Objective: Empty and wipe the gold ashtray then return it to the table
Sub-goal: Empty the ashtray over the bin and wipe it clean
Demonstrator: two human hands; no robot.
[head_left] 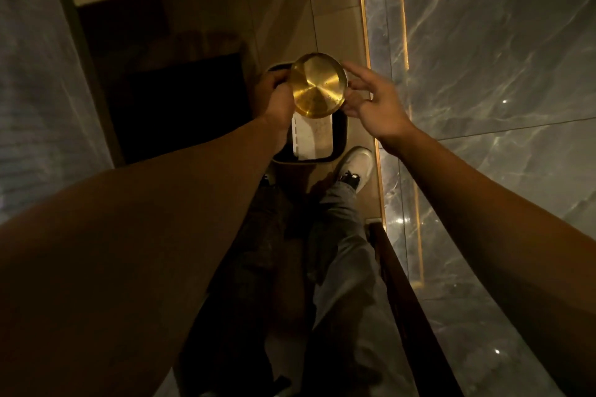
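The round gold ashtray [318, 86] is held tilted above a dark trash bin [340, 142] on the floor, its shiny inside facing me. My left hand [274, 97] grips its left rim. My right hand [371, 103] is at the right rim with fingers spread, fingertips touching or nearly touching the edge. A white flat item [312, 140] lies inside the bin below the ashtray. A few small specks cling to the ashtray's surface.
A grey marble wall [500, 74] with gold trim strips runs down the right. A dark mat [180, 106] lies left of the bin on a tan tiled floor. My legs and a white shoe [356, 164] stand just behind the bin. A wooden edge [406, 300] runs at lower right.
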